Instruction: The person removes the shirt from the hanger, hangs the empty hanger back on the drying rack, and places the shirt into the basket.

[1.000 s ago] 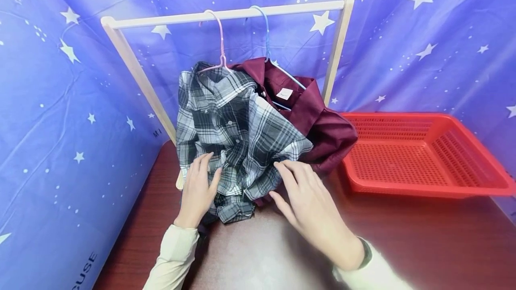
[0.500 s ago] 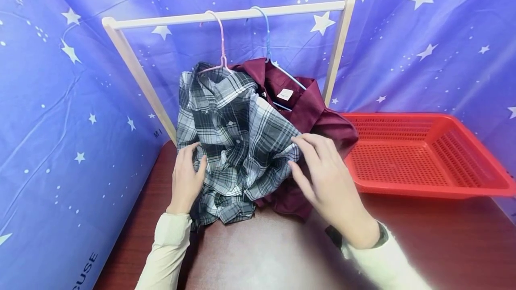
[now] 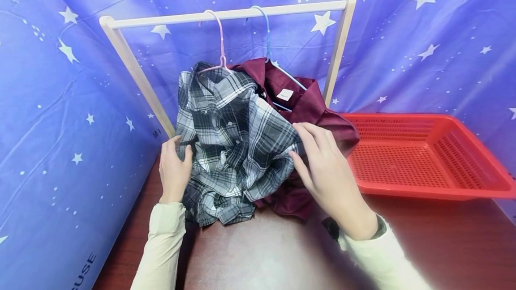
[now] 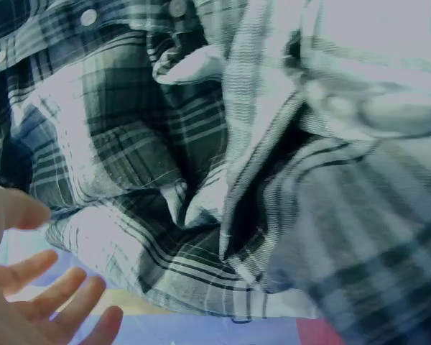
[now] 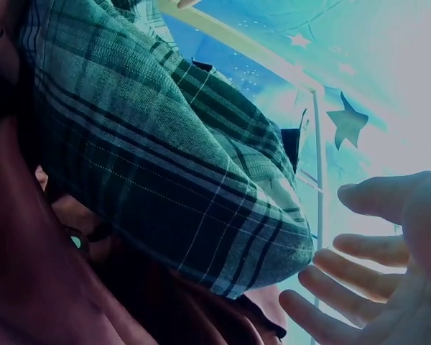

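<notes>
A grey-and-black plaid shirt [image 3: 225, 124] hangs on a pink hanger [image 3: 221, 41], its lower part bunched near the tabletop. Behind it to the right, a maroon shirt [image 3: 318, 115] hangs on a blue hanger [image 3: 268, 35]. At the plaid shirt's left edge is my left hand [image 3: 175, 171]; the left wrist view shows its fingers [image 4: 57, 295] spread beside the cloth. My right hand [image 3: 330, 173] is at the plaid shirt's right side, in front of the maroon shirt. In the right wrist view its fingers [image 5: 352, 295] are extended close by the plaid cloth, gripping nothing.
A wooden rack with a top rail [image 3: 161, 21] bears both hangers. To the right on the dark red table [image 3: 250, 254] stands a red perforated basket [image 3: 403, 189]. Blue star-patterned fabric [image 3: 60, 102] surrounds the table at the back and sides.
My left hand has moved left and up, from the plaid shirt's front to its left edge. My right hand has shifted right and up along the shirt's other side.
</notes>
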Demonstrator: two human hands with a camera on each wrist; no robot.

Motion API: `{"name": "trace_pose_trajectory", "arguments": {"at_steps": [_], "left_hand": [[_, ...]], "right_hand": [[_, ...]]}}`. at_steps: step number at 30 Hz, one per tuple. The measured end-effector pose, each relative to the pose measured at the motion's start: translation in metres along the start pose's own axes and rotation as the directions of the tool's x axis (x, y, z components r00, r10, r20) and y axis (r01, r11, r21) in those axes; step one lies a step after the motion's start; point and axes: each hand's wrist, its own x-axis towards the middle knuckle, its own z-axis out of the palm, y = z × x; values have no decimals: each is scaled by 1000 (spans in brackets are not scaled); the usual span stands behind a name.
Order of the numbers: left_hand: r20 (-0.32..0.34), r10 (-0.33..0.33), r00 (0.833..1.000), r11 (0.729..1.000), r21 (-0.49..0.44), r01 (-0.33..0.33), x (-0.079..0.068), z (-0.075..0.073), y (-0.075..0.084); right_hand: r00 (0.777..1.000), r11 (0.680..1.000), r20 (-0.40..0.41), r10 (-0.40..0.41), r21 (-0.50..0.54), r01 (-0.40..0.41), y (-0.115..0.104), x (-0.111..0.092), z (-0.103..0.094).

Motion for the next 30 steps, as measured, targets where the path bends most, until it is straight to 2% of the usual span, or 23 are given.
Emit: {"name": "trace_pose_trajectory", "arguments": {"at_steps": [5,11,17,30], "left_hand": [[-86,-48,995,999,-11,47,8,-3,-2],[-120,-64,991,995,-78,55,19,-3,-9],[-169,-113,979,988,-126,92,30,-5,-18],[-158,-152,976,976,-180,123,50,1,-21]], "right_hand": [[1000,1000,-8,-4,-1,4,0,1,5],[1000,1000,-19,-5,-4,5,2,0,9],[1000,1000,-24,-16,4,16,3,1,11],[1000,1000,-23,-4,10,4,5,1,14]]}}
